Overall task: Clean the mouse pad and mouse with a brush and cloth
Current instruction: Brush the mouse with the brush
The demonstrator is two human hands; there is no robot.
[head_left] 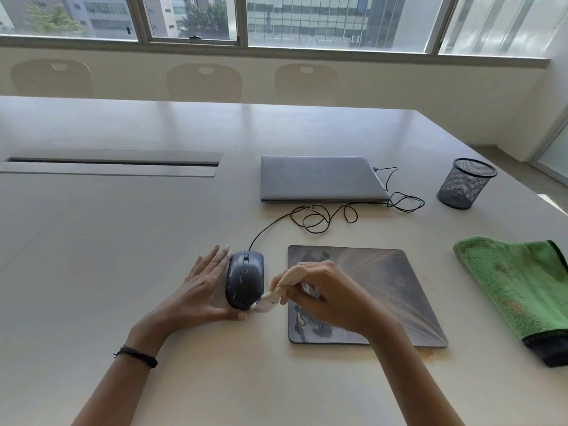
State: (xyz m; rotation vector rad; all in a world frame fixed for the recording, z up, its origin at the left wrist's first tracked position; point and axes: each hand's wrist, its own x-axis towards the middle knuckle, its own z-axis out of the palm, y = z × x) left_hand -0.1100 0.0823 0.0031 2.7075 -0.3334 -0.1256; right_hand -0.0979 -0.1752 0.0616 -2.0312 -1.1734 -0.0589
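The dark wired mouse (245,279) sits on the pale surface (123,241), just left of the mouse pad (384,290) and apart from it, with its scroll wheel pointing away from the person. White specks show on its shell.

The left hand (203,290) rests against the left flank of the mouse. Its fingers (215,259) lie straight along that side, and the thumb reaches round to the near end. Nothing is curled shut there, so the hand steadies the mouse rather than grips it.

The right hand (325,299) hovers over the left part of the mouse pad, with its fingers curled tight round the light wooden handle of a small brush (289,278). The brush slants down to the left, and its pale bristles meet the near right edge of the mouse.

The mouse pad is dark with a printed picture and lies flat. A brownish stain marks the surface by its near right corner.

A black cable (322,215) runs from the front of the mouse in loose loops to a closed grey laptop (322,178) farther back. A black mesh pen cup (465,182) stands right of the laptop. A green microfibre cloth (516,290) with a dark hem lies well right of the pad. A dark band (136,355) circles the left wrist.
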